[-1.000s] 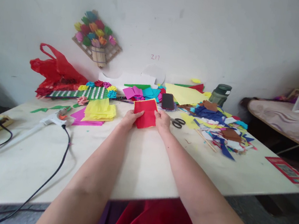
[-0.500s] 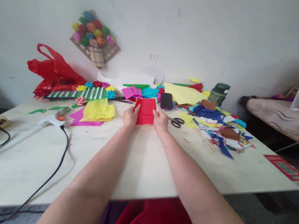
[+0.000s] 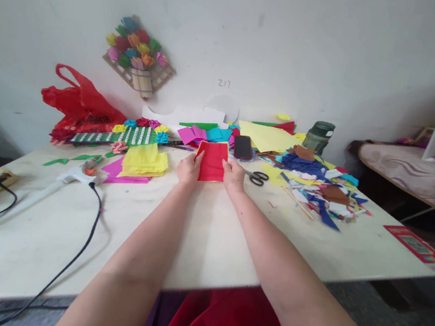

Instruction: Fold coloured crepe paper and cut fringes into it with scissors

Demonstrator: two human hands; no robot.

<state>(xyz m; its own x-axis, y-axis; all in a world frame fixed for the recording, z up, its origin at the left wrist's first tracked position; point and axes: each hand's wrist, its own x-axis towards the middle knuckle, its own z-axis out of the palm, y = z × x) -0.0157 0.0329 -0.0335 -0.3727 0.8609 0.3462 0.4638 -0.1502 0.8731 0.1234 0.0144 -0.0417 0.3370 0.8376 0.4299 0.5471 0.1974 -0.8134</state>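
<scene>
A red sheet of paper (image 3: 213, 162), roughly square, is held up over the table's middle; a thin yellow edge shows along its top and side. My left hand (image 3: 189, 169) grips its left side, thumb on the front face. On the opposite side my right hand (image 3: 234, 176) pinches it the same way. The fingers behind the sheet are hidden. Black-handled scissors (image 3: 257, 178) lie just right of my right hand. Left of my left hand is a stack of yellow paper (image 3: 144, 161) on magenta paper (image 3: 127, 178).
A hot glue gun (image 3: 78, 172) with a black cord lies at left. Behind are a red plastic bag (image 3: 85, 103), paper flowers (image 3: 142, 122), a phone (image 3: 242, 147) and a green bottle (image 3: 319, 136). Paper scraps (image 3: 318, 187) cover the right side.
The red paper tilts very slightly between my hands, and both hands stay on its sides. The view has shifted a little; nothing else has moved.
</scene>
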